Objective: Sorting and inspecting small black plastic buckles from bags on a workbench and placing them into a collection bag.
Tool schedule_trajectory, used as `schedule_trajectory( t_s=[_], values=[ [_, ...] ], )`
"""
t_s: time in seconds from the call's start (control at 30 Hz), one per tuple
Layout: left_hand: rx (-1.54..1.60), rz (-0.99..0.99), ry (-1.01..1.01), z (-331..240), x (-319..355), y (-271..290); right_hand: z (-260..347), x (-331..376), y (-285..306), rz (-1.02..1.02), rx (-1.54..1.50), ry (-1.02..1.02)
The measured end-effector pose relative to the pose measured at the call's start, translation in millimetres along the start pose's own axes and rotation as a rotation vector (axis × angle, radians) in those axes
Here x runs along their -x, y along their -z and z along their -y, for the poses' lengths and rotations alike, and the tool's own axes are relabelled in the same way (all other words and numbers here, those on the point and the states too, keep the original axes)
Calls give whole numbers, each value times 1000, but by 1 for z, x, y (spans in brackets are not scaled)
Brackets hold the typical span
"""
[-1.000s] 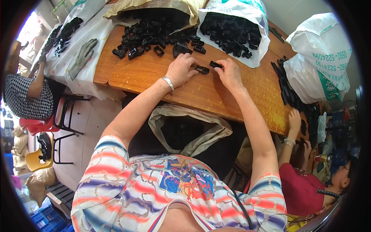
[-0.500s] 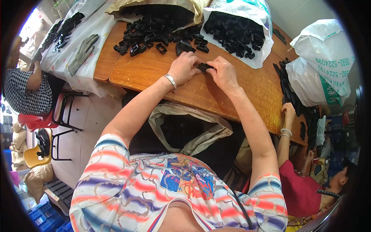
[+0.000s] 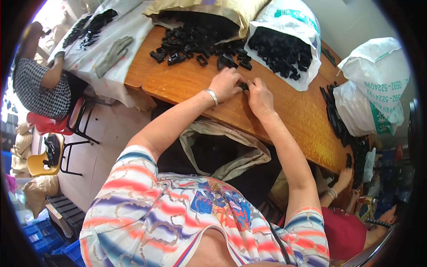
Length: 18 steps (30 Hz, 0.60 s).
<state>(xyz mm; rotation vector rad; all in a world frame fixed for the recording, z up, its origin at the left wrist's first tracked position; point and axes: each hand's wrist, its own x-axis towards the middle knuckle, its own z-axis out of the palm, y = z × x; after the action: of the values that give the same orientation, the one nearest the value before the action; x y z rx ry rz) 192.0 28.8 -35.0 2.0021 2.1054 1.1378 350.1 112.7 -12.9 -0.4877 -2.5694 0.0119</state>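
Over the wooden table (image 3: 187, 84), my left hand (image 3: 226, 84) and my right hand (image 3: 260, 99) meet with closed fingertips on a small black plastic part (image 3: 243, 86). My fingers cover most of it, so its exact shape is hidden. Just beyond my hands lies a loose heap of black plastic pieces (image 3: 189, 42), spilling from a tan sack (image 3: 251, 15). A white sack (image 3: 307, 22) beside it gapes around smaller black pieces (image 3: 280, 52). Below the table edge, an open cloth sack (image 3: 260, 155) with dark contents sits at my lap.
At the right, a person in a red top (image 3: 342, 231) reaches to the table edge near black strips (image 3: 336, 115) and white bags (image 3: 371, 89). A person in a checkered top (image 3: 42, 89) sits at the left, by a grey glove (image 3: 114, 55) on a white-covered table.
My view has shifted, so the table appears farther right and lower. Both hands stay together on the black part. The hand of the person at the right has moved nearer along the table edge.
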Motion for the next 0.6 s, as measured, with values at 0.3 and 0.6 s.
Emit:
schedule_trajectory(
  t_s=[0.3, 0.6],
  values=[
    [-99, -205, -69, 35, 9, 53, 84, 94, 43, 277, -387, -42],
    [-427, 34, -265, 31, -23, 43, 81, 114, 35, 450, -677, -12]
  ],
)
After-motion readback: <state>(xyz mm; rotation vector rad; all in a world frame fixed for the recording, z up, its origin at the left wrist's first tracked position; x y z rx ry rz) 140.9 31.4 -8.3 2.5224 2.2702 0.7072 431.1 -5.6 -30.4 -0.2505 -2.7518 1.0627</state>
